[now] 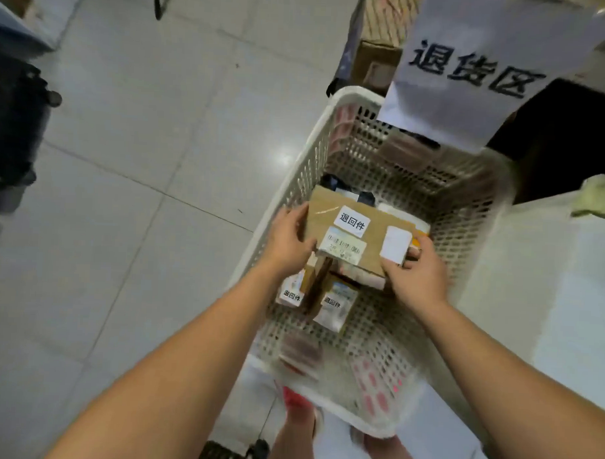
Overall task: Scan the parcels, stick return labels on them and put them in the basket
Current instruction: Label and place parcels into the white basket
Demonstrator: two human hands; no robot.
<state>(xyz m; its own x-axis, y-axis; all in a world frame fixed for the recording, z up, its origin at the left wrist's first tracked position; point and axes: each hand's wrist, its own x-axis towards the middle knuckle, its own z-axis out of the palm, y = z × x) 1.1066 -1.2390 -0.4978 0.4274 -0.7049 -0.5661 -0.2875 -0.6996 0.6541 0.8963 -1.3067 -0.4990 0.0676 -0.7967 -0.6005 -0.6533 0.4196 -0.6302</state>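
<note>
A brown cardboard parcel (373, 228) with a white return label, a barcode label and a blank white sticker is inside the white plastic basket (473, 214). My left hand (288, 241) grips its left edge and my right hand (416, 271) grips its right near corner. The parcel lies over other parcels. Two smaller labelled parcels (332, 304) stand below it, towards the basket's near side.
A white paper sign (478, 67) with black characters hangs over the basket's far right corner. Cardboard boxes (375, 60) stand behind the basket. A white surface (546, 279) lies to the right, tiled floor (159, 155) to the left. A dark object (13, 133) sits at far left.
</note>
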